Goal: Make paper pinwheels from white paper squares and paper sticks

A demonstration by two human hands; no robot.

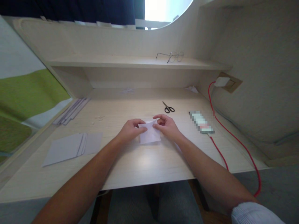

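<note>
A small white sheet of paper (pixel 150 136) is held between my two hands, just above the middle of the desk. My left hand (pixel 132 129) pinches its upper left corner, thumb on the near face. At the upper right edge my right hand (pixel 166 125) grips the paper between thumb and fingers. The top edge looks bent or curled there. Beyond my right hand lies a pair of scissors (pixel 168 107) with black handles, touching neither hand.
Left on the desk (pixel 144 168) lie a stack of white paper (pixel 65 147) and several folded paper strips (pixel 72 110). At the right, a phone (pixel 201 122) is plugged into a red cable (pixel 243 144). Glasses (pixel 174 56) rest on the shelf (pixel 130 61).
</note>
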